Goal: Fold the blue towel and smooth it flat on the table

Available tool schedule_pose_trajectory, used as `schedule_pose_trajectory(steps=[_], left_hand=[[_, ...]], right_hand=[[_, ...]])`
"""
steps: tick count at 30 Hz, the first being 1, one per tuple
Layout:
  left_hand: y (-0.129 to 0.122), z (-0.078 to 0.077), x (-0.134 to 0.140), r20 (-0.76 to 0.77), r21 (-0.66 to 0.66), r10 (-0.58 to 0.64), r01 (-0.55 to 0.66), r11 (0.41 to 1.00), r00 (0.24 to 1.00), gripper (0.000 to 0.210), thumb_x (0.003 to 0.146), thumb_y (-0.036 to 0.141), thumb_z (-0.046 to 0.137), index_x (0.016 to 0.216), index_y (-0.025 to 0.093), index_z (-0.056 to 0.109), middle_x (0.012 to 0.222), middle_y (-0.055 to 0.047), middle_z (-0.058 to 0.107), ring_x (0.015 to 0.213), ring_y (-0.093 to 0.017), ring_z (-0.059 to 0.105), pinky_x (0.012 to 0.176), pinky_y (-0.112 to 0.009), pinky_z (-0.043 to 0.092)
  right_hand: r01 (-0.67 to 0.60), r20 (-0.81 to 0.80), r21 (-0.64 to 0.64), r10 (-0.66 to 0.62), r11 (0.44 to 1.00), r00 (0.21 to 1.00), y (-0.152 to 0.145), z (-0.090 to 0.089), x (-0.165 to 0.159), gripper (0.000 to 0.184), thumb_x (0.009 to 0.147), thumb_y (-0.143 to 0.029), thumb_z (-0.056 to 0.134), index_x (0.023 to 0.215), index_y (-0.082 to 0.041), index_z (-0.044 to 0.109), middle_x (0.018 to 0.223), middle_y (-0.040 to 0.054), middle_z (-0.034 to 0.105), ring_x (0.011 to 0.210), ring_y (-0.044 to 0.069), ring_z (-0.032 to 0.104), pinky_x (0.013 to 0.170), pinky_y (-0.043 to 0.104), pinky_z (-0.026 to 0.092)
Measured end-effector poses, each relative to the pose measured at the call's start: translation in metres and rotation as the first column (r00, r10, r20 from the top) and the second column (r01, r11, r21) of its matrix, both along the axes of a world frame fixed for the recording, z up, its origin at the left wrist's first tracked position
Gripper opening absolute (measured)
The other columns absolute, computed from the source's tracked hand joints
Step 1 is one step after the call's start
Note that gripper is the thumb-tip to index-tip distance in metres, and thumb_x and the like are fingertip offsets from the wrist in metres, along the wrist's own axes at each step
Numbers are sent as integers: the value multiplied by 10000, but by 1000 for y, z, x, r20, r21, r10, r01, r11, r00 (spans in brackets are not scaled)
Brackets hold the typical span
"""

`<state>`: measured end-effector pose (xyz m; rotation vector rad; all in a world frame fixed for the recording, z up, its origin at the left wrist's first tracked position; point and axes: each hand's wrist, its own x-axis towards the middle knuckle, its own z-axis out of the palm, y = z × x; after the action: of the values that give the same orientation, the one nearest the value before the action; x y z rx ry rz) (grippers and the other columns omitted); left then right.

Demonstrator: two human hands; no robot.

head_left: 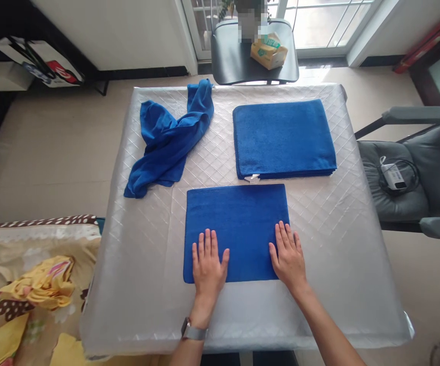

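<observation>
A blue towel [238, 223] lies flat in a neat rectangle near the front of the table. My left hand [209, 262] rests palm down on its left part, fingers stretched out. On its right edge my right hand [289, 254] lies flat too, fingers extended. Just behind, to the right, sits a stack of folded blue towels [283, 137], with a small white tag showing at its front left corner. A crumpled blue towel [170, 142] is spread loosely at the table's back left.
A silver quilted cover [147, 264] drapes the table. Behind it stands a dark chair [231, 61] with a tissue pack [269, 51]. At right is a grey armchair [391, 157] holding a white device with a cable [393, 175]. Yellow cloth [40, 284] lies on a bed at left.
</observation>
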<state>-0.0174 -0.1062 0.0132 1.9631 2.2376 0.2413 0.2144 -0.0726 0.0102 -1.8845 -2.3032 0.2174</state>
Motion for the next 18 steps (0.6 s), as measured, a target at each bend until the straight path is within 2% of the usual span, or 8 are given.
schedule_pose_trajectory(steps=[4, 7, 12, 18], left_hand=[[-9, 0, -33, 7, 3, 83, -83, 997, 996, 677, 1020, 435, 348, 1576, 194, 46, 1636, -115, 202, 1513, -276, 162, 1221, -548, 184], [-14, -1, -46, 35, -18, 124, -123, 992, 992, 678, 1022, 427, 351, 1578, 207, 33, 1645, -111, 179, 1516, -272, 147, 1216, -537, 210], [-16, -3, -50, 55, -12, 132, -131, 991, 990, 684, 1023, 416, 351, 1580, 210, 13, 1649, -117, 163, 1515, -274, 152, 1215, -536, 219], [-16, -3, -48, 37, -3, 124, -124, 992, 992, 689, 1022, 412, 350, 1581, 203, 6, 1643, -134, 183, 1512, -282, 162, 1209, -543, 233]], right_hand=[[0, 5, -1, 0, 1000, 1000, 1, 0, 0, 692, 1017, -290, 387, 1581, -188, -1, 1605, 92, 280, 1494, 240, 229, 1222, 476, 208], [-3, 7, -4, 3, 1000, 1000, 1, 1, 0, 680, 1022, -296, 366, 1581, -191, -7, 1610, 91, 270, 1494, 242, 228, 1221, 479, 206], [-4, 5, -17, 4, 1000, 1000, 1, 4, -1, 656, 1027, -304, 333, 1584, -202, 1, 1620, 82, 249, 1500, 253, 207, 1218, 493, 208], [41, -45, -1, -41, 999, 998, 5, 18, -1, 646, 1027, -294, 319, 1586, -219, 4, 1627, 74, 235, 1503, 263, 193, 1213, 518, 223]])
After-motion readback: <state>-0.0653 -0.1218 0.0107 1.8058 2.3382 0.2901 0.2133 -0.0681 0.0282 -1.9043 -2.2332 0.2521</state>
